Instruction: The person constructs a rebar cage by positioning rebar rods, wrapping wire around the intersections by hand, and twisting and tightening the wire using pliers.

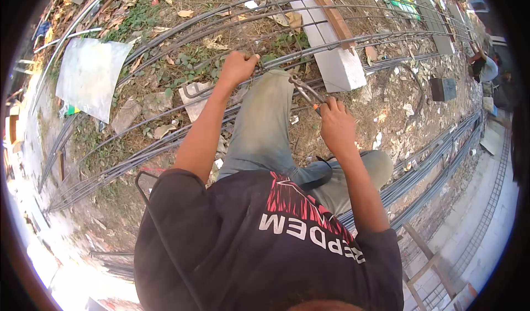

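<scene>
My right hand (338, 124) grips a pair of pincers (305, 92) by the handles, one showing an orange end. Their metal jaws point up and left, close beside my bent knee. My left hand (238, 68) is closed in a pinch just beyond that knee, at the long steel rebars (287, 60). What its fingers hold, if anything, is too small to make out. Thin cross bars join the rebars into a cage that stretches to the upper right.
A white block (338, 68) and a brown wood strip (334, 18) lie under the rebar cage. Bundled rebars (436, 159) run along the right. A pale sheet (88, 73) lies at left. A dark block (443, 89) and another person (487, 68) are at far right.
</scene>
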`<state>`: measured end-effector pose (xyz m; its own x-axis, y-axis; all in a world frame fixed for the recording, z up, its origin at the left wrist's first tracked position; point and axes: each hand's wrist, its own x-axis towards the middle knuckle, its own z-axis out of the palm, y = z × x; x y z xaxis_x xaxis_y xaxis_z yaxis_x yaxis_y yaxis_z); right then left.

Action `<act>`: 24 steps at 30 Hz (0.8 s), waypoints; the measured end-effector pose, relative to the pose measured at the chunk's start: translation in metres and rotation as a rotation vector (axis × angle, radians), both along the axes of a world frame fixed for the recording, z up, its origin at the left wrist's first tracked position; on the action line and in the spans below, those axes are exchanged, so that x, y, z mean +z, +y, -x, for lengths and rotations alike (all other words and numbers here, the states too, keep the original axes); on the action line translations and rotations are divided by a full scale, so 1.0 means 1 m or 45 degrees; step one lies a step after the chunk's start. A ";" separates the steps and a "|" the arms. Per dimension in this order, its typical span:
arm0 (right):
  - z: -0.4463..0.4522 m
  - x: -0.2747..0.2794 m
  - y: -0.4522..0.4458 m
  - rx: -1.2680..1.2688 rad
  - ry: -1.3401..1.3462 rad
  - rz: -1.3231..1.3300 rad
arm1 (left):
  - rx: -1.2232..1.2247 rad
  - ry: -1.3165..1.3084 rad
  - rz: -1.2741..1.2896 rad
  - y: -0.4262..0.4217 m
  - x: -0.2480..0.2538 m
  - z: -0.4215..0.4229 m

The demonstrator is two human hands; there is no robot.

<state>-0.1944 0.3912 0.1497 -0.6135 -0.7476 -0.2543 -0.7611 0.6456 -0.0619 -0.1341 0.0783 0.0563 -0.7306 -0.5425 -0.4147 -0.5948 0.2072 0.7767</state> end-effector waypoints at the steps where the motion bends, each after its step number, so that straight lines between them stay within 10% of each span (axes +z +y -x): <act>1: -0.003 -0.002 -0.009 0.041 0.075 -0.048 | 0.010 -0.001 0.011 0.000 0.004 0.001; 13: -0.015 -0.011 -0.071 0.209 0.629 -0.095 | -0.088 -0.023 -0.018 -0.009 -0.005 0.001; 24: 0.004 0.032 -0.099 0.170 -0.029 -0.094 | -0.036 -0.028 0.019 -0.010 -0.026 0.007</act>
